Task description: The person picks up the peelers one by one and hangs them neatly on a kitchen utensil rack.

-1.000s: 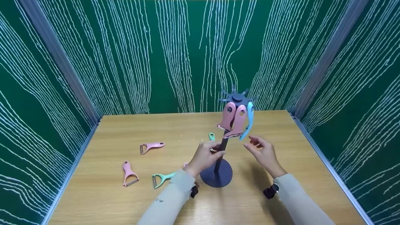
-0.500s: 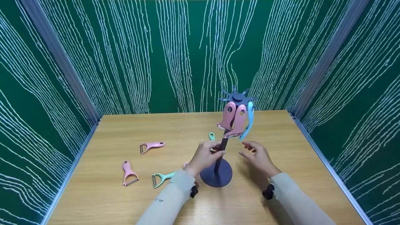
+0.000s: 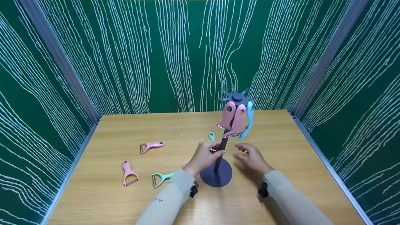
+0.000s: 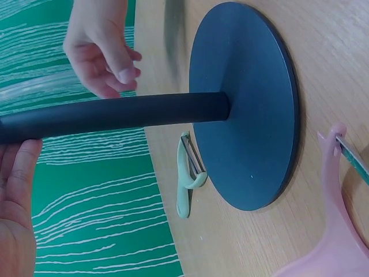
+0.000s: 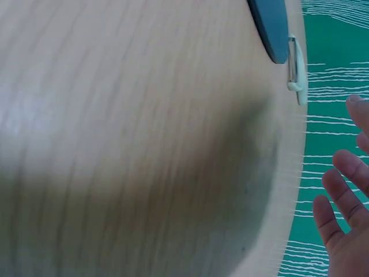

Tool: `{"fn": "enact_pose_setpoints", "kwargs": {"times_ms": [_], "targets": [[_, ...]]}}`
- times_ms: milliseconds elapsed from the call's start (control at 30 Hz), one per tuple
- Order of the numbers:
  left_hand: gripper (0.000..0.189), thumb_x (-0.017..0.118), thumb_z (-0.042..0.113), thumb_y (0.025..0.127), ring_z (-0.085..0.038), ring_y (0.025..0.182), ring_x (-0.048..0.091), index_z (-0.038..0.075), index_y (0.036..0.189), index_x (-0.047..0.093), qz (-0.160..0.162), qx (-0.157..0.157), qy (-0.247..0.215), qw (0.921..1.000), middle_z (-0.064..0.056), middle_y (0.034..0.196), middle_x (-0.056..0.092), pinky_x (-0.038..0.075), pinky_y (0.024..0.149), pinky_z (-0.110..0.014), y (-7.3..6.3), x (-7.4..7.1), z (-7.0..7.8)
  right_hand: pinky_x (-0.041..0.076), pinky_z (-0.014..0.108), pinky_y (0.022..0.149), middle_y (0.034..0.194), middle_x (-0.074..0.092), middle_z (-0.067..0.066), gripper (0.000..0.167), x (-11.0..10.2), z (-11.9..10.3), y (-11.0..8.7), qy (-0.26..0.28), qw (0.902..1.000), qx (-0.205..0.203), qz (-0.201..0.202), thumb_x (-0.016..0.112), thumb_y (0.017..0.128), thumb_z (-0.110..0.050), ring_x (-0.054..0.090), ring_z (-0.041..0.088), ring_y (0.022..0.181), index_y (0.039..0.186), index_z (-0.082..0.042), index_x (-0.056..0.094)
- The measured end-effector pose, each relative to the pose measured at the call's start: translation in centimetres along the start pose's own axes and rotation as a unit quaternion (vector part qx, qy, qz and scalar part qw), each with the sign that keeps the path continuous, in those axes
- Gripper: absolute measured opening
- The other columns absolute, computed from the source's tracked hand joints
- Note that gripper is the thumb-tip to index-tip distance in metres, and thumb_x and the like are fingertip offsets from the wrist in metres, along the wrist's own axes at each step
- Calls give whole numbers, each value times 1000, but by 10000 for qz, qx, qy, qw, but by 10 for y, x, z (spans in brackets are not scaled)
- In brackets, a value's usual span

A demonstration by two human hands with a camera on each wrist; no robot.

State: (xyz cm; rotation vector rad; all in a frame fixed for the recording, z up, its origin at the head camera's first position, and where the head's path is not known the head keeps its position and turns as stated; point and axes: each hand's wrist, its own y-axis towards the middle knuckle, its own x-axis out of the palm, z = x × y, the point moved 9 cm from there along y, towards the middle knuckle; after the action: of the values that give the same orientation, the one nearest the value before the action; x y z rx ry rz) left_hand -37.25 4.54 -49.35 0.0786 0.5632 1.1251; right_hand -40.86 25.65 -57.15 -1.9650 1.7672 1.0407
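A dark stand [image 3: 215, 176] with a round base, a thin pole and a spoked top stands on the table. Two pink peelers, a left one [image 3: 228, 115] and a right one [image 3: 238, 120], hang from its top beside a blue peeler [image 3: 249, 122]. My left hand [image 3: 203, 158] holds the pole between thumb and fingers; in the left wrist view its fingertips touch the pole [image 4: 115, 115]. My right hand [image 3: 253, 158] is just right of the pole, apart from it, fingers loosely bent and holding nothing. A green peeler [image 4: 187, 176] lies behind the base, partly hidden in the head view.
Left on the wooden table [image 3: 103, 200] lie a pink peeler [image 3: 152, 146], another pink peeler [image 3: 128, 173] and a green peeler [image 3: 162, 178] partly under my left sleeve. A further pink peeler [image 4: 331, 231] lies near the base. Green walls with white lines enclose the table.
My right hand has moved left and down, from beside the blue peeler to nearer the pole. My left hand and the hanging peelers stay nearly where they were.
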Motion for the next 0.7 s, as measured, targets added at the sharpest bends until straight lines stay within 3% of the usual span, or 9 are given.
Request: {"fn": "enact_pose_setpoints", "kwargs": {"times_ms": [300, 567, 700], "targets": [[28, 74, 11, 104, -12, 104, 75, 9, 132, 78, -51, 104, 26, 9999, -13, 119, 80, 65, 93, -28, 2, 1, 1, 55, 61, 108, 130, 73, 18, 39, 23, 12, 11, -237, 9974, 126, -676, 78, 101, -14, 67, 38, 122, 138, -4, 71], [25, 74, 11, 104, -16, 104, 78, 7, 127, 79, 61, 277, 95, 9996, -9, 115, 80, 64, 89, -26, 1, -1, 2, 55, 52, 92, 107, 75, 13, 34, 38, -1, 19, -997, 9872, -858, -904, 78, 101, -15, 66, 30, 99, 131, -1, 75], [24, 73, 13, 105, -16, 105, 78, 8, 127, 79, 24, 332, 152, 9993, -9, 115, 80, 65, 89, -26, 2, 0, 2, 55, 59, 99, 121, 74, 16, 36, 45, -9, 19, -1338, 9789, -1085, -1100, 77, 103, -20, 67, 38, 111, 135, -5, 74]]}}
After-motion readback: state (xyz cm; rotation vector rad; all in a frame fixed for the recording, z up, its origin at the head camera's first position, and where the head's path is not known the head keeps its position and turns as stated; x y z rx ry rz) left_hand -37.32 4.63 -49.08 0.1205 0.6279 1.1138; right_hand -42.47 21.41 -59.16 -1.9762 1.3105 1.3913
